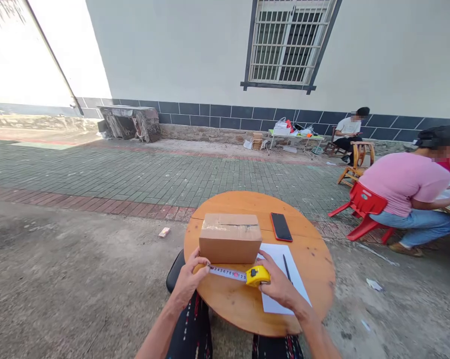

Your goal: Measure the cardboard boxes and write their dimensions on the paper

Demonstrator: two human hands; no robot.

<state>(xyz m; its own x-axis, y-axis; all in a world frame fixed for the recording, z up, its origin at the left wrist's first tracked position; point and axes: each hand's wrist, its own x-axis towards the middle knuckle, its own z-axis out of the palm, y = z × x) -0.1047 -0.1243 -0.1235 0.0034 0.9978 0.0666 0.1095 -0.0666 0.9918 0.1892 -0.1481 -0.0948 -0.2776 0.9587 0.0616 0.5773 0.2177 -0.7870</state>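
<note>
1. Pink-shirted person [404, 179], right and far, on a red chair [367, 199]; well apart, not in the way.
2. Wooden round table [232, 306], near, carries everything in use; the right half is crowded, so an elbow swing could push something off.
3. Cardboard box [228, 249], left of centre on the table, top seam facing up. Looks light: a knock from either hand could shift it and spoil the line-up.
4. White paper [274, 251], partly under the right forearm, right of the box; a dragging arm could slide it.
5. Left hand [190, 274]: thumb and forefinger pinch the tape's end by the box's near left corner. Right hand [279, 285]: fingers wrapped on the casing. Contact with the box: can't tell.
6. Phone [281, 227], far right of the box, clear of the tape.
7. Yellow tape measure [258, 275], just nearer than the box's right end. Blade [228, 272] slants off the near edge; a skewed reading or snap-back is possible if the left pinch slips.
8. Pen [287, 268] on the paper; could roll if bumped.
</note>
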